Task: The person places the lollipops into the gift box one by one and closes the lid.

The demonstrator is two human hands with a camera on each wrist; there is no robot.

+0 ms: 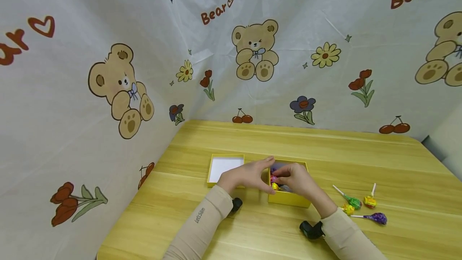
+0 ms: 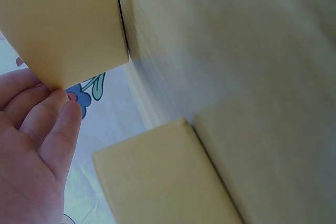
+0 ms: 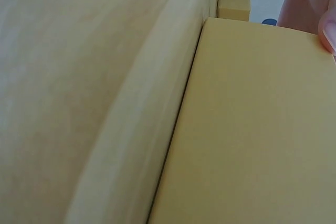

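Note:
A yellow box (image 1: 288, 200) stands open-topped on the table, with several wrapped lollipops (image 1: 275, 186) inside along its left end. My left hand (image 1: 249, 175) spans that left end, thumb at the front rim and fingers at the back corner. In the left wrist view, fingertips (image 2: 62, 98) touch the upper edge of the box. My right hand (image 1: 297, 177) reaches into the box from the right, thumb and forefinger pinching a pink-wrapped lollipop (image 1: 273, 179). The right wrist view shows the box's front wall (image 3: 252, 129) and the left thumb (image 3: 328, 32) at its rim.
Left of the box lies its yellow lid (image 1: 210, 171), white inside facing up. To the right are loose lollipops: a green one (image 1: 353, 202), a purple one (image 1: 377, 218) and two yellowish ones (image 1: 369, 201). A bear-printed cloth (image 1: 288, 91) hangs behind the table.

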